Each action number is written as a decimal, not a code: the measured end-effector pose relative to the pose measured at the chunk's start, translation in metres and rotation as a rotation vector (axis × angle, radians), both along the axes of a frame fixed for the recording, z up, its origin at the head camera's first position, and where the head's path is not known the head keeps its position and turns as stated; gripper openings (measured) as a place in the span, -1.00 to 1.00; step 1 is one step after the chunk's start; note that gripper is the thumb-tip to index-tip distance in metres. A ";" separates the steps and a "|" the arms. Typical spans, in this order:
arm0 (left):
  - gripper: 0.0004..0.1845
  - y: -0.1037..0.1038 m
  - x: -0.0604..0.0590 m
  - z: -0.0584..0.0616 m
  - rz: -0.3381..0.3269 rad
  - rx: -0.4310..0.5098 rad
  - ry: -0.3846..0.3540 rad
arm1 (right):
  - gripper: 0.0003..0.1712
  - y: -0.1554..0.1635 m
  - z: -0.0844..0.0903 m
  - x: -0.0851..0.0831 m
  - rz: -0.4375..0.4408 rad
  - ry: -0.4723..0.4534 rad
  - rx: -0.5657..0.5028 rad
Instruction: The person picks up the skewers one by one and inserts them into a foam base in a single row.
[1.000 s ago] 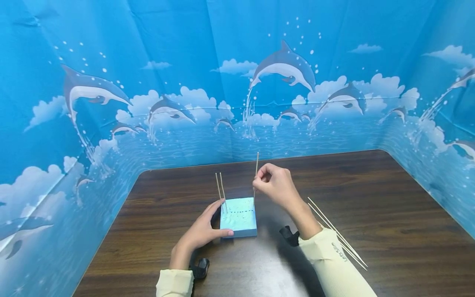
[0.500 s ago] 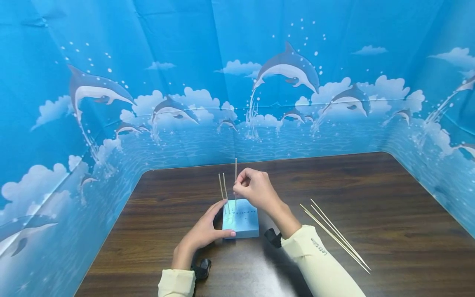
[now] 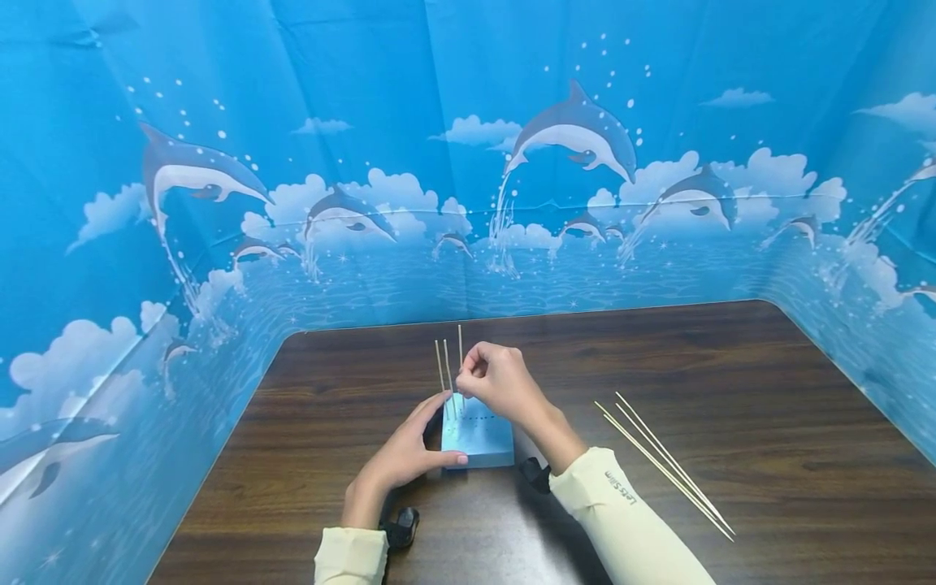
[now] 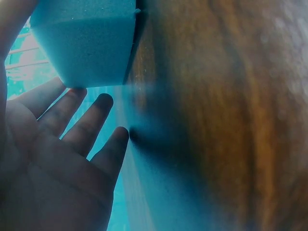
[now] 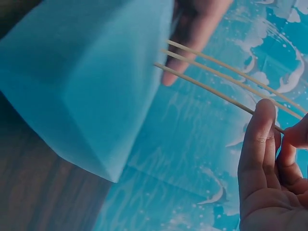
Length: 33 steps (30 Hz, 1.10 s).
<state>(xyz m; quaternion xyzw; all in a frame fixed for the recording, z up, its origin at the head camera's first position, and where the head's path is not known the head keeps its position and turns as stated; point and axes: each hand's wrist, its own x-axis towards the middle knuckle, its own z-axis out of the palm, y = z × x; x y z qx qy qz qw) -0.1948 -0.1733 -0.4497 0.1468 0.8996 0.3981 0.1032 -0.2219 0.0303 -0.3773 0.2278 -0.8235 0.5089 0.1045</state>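
Head and wrist views of a person seated at a dark wooden counter ringed by a blue dolphin-print backdrop. The left hand lay with fingers nearly straight against the left side of a blue foam block, the thumb along its near edge, a flat bracing contact rather than a closed grip; the left wrist view showed the open palm just beside the block. The right hand pinched a thin wooden skewer between thumb and fingertips, holding it upright with its lower end at the far left part of the block's top, just beside two skewers already standing there; how deep it sat could not be told. In the right wrist view the three sticks ran close and nearly parallel into the foam. Spare skewers lay on the counter to the right, well apart from the block. Judged hazards: a slanted push could have bowed or snapped the slim stick; crowding could have knocked the standing pair askew; the light block, only braced from one side, could have slid or tipped under downward force; the hidden sharp tip could have pricked the nearby left fingers.
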 end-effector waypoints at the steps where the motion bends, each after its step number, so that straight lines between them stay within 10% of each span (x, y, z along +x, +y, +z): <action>1: 0.07 0.000 0.000 0.000 -0.001 -0.001 0.002 | -0.90 0.000 -0.002 0.000 0.001 -0.005 0.002; 33: 0.09 0.001 0.000 0.000 0.005 -0.016 0.011 | -0.89 0.017 -0.019 0.009 -0.095 0.086 0.035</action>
